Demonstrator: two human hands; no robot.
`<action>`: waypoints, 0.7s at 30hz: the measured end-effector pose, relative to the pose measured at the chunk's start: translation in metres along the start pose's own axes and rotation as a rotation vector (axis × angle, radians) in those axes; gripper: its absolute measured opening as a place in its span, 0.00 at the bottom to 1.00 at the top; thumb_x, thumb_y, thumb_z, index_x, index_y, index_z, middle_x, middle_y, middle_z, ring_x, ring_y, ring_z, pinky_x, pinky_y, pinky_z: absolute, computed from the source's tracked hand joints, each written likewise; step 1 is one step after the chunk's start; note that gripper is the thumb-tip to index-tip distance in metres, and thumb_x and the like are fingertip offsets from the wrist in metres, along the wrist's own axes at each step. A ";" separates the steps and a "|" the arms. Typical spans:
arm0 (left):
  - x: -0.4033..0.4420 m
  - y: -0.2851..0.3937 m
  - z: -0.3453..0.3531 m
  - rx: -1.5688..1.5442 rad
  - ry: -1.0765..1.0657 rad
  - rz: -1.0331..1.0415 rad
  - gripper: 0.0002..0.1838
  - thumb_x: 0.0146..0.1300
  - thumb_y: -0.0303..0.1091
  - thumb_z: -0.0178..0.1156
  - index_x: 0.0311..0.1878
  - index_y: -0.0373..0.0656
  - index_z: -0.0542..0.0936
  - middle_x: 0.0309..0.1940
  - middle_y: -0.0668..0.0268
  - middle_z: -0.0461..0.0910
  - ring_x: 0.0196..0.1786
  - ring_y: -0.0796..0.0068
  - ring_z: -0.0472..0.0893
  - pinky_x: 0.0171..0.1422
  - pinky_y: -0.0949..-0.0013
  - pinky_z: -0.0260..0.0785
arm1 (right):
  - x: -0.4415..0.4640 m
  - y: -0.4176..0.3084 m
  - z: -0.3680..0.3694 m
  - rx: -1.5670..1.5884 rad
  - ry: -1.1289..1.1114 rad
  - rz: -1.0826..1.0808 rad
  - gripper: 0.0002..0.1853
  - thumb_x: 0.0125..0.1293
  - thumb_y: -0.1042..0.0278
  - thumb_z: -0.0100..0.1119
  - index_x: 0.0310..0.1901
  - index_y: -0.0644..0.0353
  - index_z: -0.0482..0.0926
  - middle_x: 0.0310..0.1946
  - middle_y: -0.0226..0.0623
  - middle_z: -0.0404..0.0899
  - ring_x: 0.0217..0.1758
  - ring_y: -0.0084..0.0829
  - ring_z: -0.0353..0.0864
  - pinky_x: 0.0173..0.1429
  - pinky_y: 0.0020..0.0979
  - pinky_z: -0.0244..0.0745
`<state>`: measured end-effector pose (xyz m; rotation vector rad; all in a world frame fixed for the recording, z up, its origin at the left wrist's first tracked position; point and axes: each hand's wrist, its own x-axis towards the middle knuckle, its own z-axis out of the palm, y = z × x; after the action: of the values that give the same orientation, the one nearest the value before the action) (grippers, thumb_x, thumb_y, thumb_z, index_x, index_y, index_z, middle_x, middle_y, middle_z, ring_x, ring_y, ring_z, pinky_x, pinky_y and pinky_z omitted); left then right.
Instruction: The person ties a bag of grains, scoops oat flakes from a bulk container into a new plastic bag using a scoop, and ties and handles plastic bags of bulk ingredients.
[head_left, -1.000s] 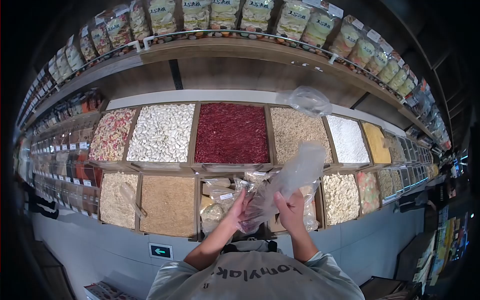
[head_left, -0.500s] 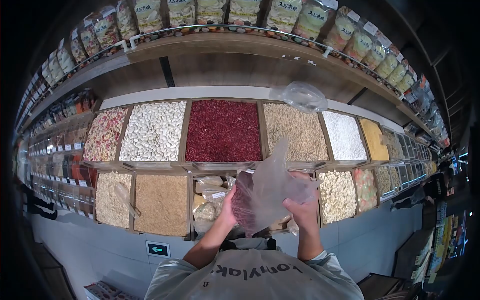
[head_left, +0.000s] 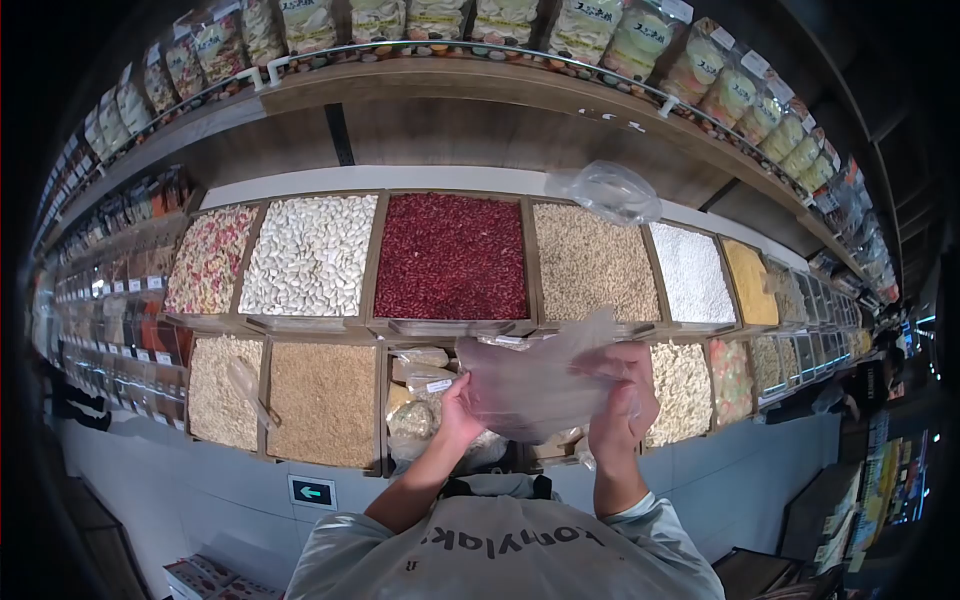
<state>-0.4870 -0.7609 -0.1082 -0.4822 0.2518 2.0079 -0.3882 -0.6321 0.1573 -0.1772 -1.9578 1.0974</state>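
A translucent plastic bag (head_left: 535, 388) is stretched between my two hands above the front row of bins, smeared by motion. A dull reddish tint shows through its left part; the contents are too blurred to make out. My left hand (head_left: 462, 412) grips the bag's left side. On the other side, my right hand (head_left: 622, 395) has its fingers closed on the bag's gathered end. Beneath the bag lies a compartment of packaged goods (head_left: 425, 385), partly covered by it. Dark red beans (head_left: 450, 258) fill the bin just behind.
White beans (head_left: 308, 255) and beige grains (head_left: 597, 255) flank the red beans. A clear plastic container (head_left: 615, 192) sits on the back ledge. A scoop (head_left: 252, 392) rests in the front-left bin of flakes. Bagged goods (head_left: 435, 20) line the upper shelf. A person (head_left: 868, 385) stands far right.
The bag has swung from standing upright to lying more sideways between my hands. My right hand has turned and moved slightly right; the dark red contents now look fainter.
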 end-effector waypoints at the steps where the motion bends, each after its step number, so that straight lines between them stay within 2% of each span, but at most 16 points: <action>1: -0.002 0.000 0.000 0.011 -0.048 -0.017 0.22 0.71 0.42 0.50 0.63 0.42 0.76 0.60 0.57 0.79 0.65 0.54 0.76 0.71 0.48 0.65 | 0.001 -0.002 0.004 0.060 0.010 -0.012 0.27 0.80 0.50 0.44 0.40 0.72 0.78 0.41 0.46 0.76 0.41 0.35 0.78 0.46 0.33 0.73; 2: -0.004 0.000 0.000 0.022 -0.095 -0.033 0.22 0.70 0.40 0.50 0.64 0.42 0.74 0.60 0.58 0.80 0.65 0.54 0.76 0.71 0.48 0.65 | 0.002 -0.004 0.006 0.120 0.018 -0.023 0.25 0.80 0.53 0.44 0.40 0.73 0.79 0.43 0.47 0.78 0.43 0.37 0.78 0.48 0.35 0.73; 3: -0.004 0.000 -0.002 0.018 -0.096 -0.031 0.22 0.70 0.40 0.50 0.64 0.42 0.74 0.60 0.58 0.80 0.65 0.54 0.76 0.71 0.48 0.65 | 0.003 -0.005 0.007 0.119 0.013 -0.023 0.25 0.80 0.53 0.44 0.40 0.73 0.79 0.43 0.47 0.78 0.43 0.37 0.78 0.48 0.35 0.73; 5: -0.001 0.000 -0.011 0.124 -0.041 0.007 0.28 0.66 0.32 0.54 0.70 0.42 0.67 0.63 0.57 0.75 0.67 0.56 0.73 0.73 0.50 0.63 | 0.005 -0.006 0.006 0.098 -0.082 -0.030 0.25 0.80 0.53 0.43 0.43 0.72 0.78 0.41 0.49 0.79 0.41 0.40 0.80 0.47 0.36 0.74; 6: 0.001 0.000 -0.016 0.121 -0.040 0.008 0.28 0.66 0.32 0.54 0.70 0.42 0.67 0.63 0.57 0.75 0.67 0.56 0.73 0.73 0.50 0.63 | 0.007 -0.006 0.005 0.098 -0.085 -0.028 0.25 0.80 0.53 0.43 0.43 0.72 0.78 0.41 0.49 0.79 0.41 0.40 0.80 0.47 0.36 0.74; 8: 0.004 0.000 -0.014 0.920 0.212 0.403 0.36 0.62 0.22 0.56 0.75 0.42 0.59 0.67 0.57 0.70 0.71 0.60 0.69 0.75 0.53 0.61 | 0.014 -0.005 0.001 0.178 -0.245 -0.073 0.24 0.80 0.53 0.44 0.41 0.70 0.79 0.37 0.49 0.80 0.38 0.40 0.79 0.45 0.36 0.74; 9: 0.003 0.003 -0.015 0.916 0.212 0.401 0.36 0.62 0.22 0.56 0.75 0.42 0.59 0.67 0.57 0.70 0.71 0.60 0.69 0.75 0.53 0.61 | 0.016 -0.004 0.000 0.175 -0.248 -0.072 0.24 0.80 0.53 0.44 0.41 0.70 0.79 0.37 0.49 0.80 0.38 0.40 0.79 0.45 0.36 0.74; 11: -0.017 0.020 0.025 1.174 -0.086 0.587 0.40 0.61 0.19 0.60 0.77 0.41 0.57 0.68 0.56 0.68 0.73 0.62 0.66 0.75 0.59 0.60 | 0.019 -0.002 0.000 0.271 -0.334 -0.083 0.25 0.80 0.52 0.44 0.40 0.69 0.79 0.34 0.47 0.79 0.37 0.39 0.79 0.45 0.37 0.73; 12: -0.029 0.026 0.052 1.171 -0.083 0.587 0.40 0.61 0.19 0.60 0.77 0.41 0.57 0.68 0.56 0.68 0.73 0.62 0.66 0.75 0.59 0.60 | 0.018 -0.001 -0.001 0.271 -0.338 -0.082 0.25 0.80 0.52 0.44 0.40 0.69 0.79 0.34 0.47 0.79 0.37 0.39 0.79 0.45 0.37 0.73; 14: -0.047 0.032 0.099 1.423 -0.437 0.456 0.39 0.64 0.25 0.63 0.76 0.43 0.58 0.69 0.56 0.67 0.73 0.62 0.65 0.74 0.63 0.61 | 0.013 0.000 -0.003 0.324 -0.378 -0.043 0.26 0.80 0.51 0.45 0.38 0.69 0.79 0.34 0.45 0.79 0.37 0.39 0.78 0.44 0.38 0.73; 15: -0.045 0.028 0.099 1.421 -0.433 0.461 0.39 0.64 0.25 0.63 0.76 0.43 0.58 0.69 0.56 0.67 0.73 0.62 0.65 0.74 0.63 0.61 | 0.011 0.000 -0.003 0.327 -0.383 -0.044 0.26 0.80 0.51 0.45 0.38 0.69 0.79 0.34 0.45 0.79 0.37 0.39 0.78 0.44 0.38 0.73; 17: -0.040 0.020 0.102 1.364 -0.428 0.465 0.29 0.68 0.29 0.61 0.71 0.40 0.67 0.63 0.57 0.74 0.66 0.65 0.73 0.67 0.67 0.66 | 0.007 -0.001 -0.005 0.328 -0.372 -0.011 0.27 0.80 0.50 0.44 0.37 0.69 0.80 0.34 0.44 0.80 0.36 0.39 0.78 0.45 0.39 0.73; 18: -0.039 0.020 0.103 1.365 -0.429 0.466 0.29 0.68 0.29 0.61 0.71 0.40 0.67 0.63 0.57 0.74 0.66 0.65 0.73 0.67 0.67 0.66 | 0.006 -0.001 -0.006 0.327 -0.372 -0.012 0.27 0.80 0.50 0.44 0.37 0.69 0.80 0.34 0.44 0.80 0.36 0.39 0.78 0.45 0.39 0.73; 20: -0.041 0.021 0.115 1.395 -0.393 0.312 0.16 0.71 0.30 0.58 0.59 0.36 0.76 0.52 0.60 0.82 0.55 0.69 0.80 0.60 0.69 0.70 | 0.003 0.002 -0.011 0.289 -0.347 -0.024 0.28 0.80 0.49 0.44 0.38 0.69 0.80 0.35 0.45 0.81 0.38 0.39 0.78 0.47 0.39 0.73; 21: -0.044 0.021 0.116 1.397 -0.396 0.306 0.16 0.71 0.30 0.58 0.59 0.36 0.76 0.52 0.60 0.82 0.55 0.69 0.80 0.60 0.69 0.70 | 0.001 0.002 -0.014 0.287 -0.342 -0.022 0.28 0.80 0.49 0.44 0.38 0.69 0.80 0.35 0.45 0.81 0.38 0.39 0.78 0.47 0.39 0.73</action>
<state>-0.5140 -0.7624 0.0143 0.8569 1.3720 1.6518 -0.3789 -0.6219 0.1599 0.1991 -2.0593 1.4533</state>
